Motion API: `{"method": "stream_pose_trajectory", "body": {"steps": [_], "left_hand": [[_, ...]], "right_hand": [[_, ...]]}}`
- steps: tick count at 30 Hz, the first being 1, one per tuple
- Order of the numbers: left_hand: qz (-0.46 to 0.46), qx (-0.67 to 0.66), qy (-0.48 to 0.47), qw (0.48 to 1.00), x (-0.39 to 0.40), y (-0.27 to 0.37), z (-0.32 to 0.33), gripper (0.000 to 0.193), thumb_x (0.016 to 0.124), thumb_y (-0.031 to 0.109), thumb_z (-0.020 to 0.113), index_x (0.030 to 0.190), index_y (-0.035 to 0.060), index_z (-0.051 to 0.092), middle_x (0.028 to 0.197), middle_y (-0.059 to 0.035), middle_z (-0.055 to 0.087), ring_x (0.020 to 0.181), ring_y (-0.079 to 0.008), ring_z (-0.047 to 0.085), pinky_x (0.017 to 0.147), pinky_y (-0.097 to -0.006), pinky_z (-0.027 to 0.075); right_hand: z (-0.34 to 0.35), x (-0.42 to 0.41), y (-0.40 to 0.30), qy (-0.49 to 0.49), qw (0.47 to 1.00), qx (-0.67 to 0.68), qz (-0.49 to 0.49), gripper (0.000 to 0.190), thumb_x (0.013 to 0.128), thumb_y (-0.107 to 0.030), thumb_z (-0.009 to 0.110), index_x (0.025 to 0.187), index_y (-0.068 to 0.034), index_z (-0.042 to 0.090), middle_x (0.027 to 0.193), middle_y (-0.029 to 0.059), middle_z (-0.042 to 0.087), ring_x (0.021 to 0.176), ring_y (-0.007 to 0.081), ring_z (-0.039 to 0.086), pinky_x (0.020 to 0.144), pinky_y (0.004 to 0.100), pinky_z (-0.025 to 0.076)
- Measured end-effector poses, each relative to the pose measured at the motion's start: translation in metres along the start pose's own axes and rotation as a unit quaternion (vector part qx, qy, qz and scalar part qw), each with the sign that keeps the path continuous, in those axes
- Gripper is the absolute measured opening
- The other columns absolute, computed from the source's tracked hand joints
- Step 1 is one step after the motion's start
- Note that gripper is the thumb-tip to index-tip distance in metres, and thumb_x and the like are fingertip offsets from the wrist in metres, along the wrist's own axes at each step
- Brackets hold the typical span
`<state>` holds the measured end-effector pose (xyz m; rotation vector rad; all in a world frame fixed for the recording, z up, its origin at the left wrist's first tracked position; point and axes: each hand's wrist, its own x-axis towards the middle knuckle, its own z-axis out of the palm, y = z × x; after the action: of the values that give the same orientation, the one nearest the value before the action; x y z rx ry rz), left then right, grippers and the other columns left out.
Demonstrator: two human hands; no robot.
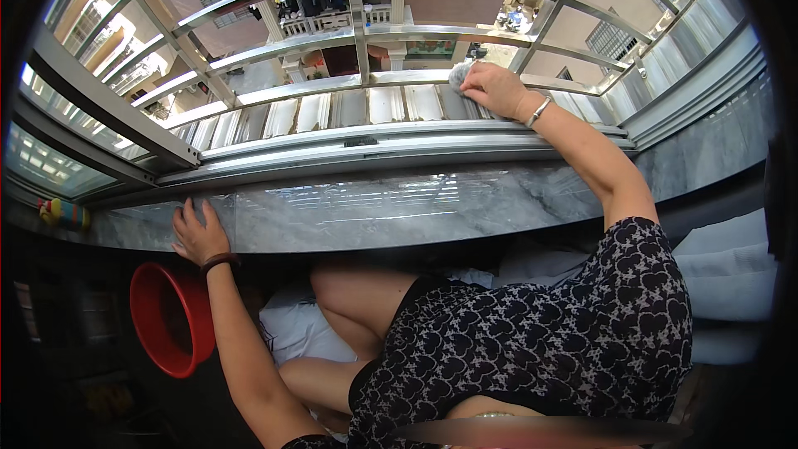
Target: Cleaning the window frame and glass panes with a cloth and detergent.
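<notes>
Through the window opening reaches my right hand (499, 88), its fingers closed around a grey cleaning cloth (460, 77). The cloth lies against the lowest rail of the metal window grille (411, 78), just above the ribbed metal sheet (386, 105) outside. My left hand (201, 231) rests with fingers spread on the grey marble windowsill (343, 209), near its left end, and holds nothing. Between the sill and the grille runs the aluminium sliding-window track (299, 156).
A red plastic bucket (202, 324) stands below my left forearm. On the sill's far left sits a colourful toy (65, 213). Sliding window panes (62, 149) are stacked at the left. White bedding (305, 327) lies by my legs. Outside are buildings and a street far below.
</notes>
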<state>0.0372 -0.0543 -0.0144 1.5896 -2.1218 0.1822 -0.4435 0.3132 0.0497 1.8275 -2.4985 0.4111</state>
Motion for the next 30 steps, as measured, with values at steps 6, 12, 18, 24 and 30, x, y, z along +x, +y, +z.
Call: {"method": "stream_pose_trajectory", "body": {"steps": [6,12,18,24,30], "left_hand": [[0.006,0.008,0.000,1.000,0.003,-0.002,0.001,0.046,0.096,0.048,0.053,0.133,0.0222,0.057,0.143,-0.0066,0.049,0.136,-0.0265,0.043,0.110,-0.0656,0.024],[0.002,0.009,-0.013,1.000,0.002,-0.001,0.005,0.047,0.096,0.049,0.053,0.134,0.0227,0.057,0.143,-0.0065,0.049,0.136,-0.0267,0.043,0.110,-0.0652,0.024],[0.003,0.009,-0.002,1.000,0.004,-0.005,0.003,0.046,0.096,0.049,0.053,0.133,0.0225,0.058,0.143,-0.0069,0.049,0.136,-0.0270,0.043,0.110,-0.0648,0.023],[0.003,0.003,-0.007,1.000,0.004,0.000,0.005,0.046,0.096,0.049,0.053,0.133,0.0228,0.058,0.144,-0.0068,0.049,0.136,-0.0270,0.044,0.111,-0.0647,0.023],[-0.007,0.008,-0.009,1.000,0.004,-0.004,0.006,0.045,0.096,0.049,0.052,0.133,0.0229,0.058,0.144,-0.0069,0.049,0.136,-0.0269,0.044,0.111,-0.0649,0.023]], "right_hand": [[-0.060,-0.014,-0.016,-0.203,0.977,-0.032,-0.062,0.010,0.086,-0.018,0.067,0.090,-0.014,0.075,0.098,0.0022,0.067,0.099,0.0247,0.064,0.085,0.0363,0.052],[-0.023,0.000,0.015,-0.085,0.994,-0.061,-0.020,0.008,0.083,-0.016,0.068,0.086,-0.012,0.074,0.097,0.0036,0.067,0.097,0.0270,0.064,0.083,0.0378,0.053],[-0.057,-0.020,-0.015,-0.205,0.978,0.005,-0.036,0.008,0.084,-0.017,0.068,0.087,-0.012,0.074,0.095,0.0026,0.067,0.093,0.0263,0.065,0.079,0.0386,0.053],[-0.014,0.009,0.026,-0.054,0.998,-0.036,-0.003,0.010,0.087,-0.019,0.066,0.089,-0.012,0.072,0.099,0.0042,0.066,0.093,0.0264,0.067,0.082,0.0368,0.054],[0.009,0.000,0.016,0.024,0.996,0.005,0.082,0.025,0.088,-0.023,0.066,0.107,-0.008,0.072,0.111,0.0129,0.062,0.107,0.0312,0.062,0.093,0.0387,0.051]]}}
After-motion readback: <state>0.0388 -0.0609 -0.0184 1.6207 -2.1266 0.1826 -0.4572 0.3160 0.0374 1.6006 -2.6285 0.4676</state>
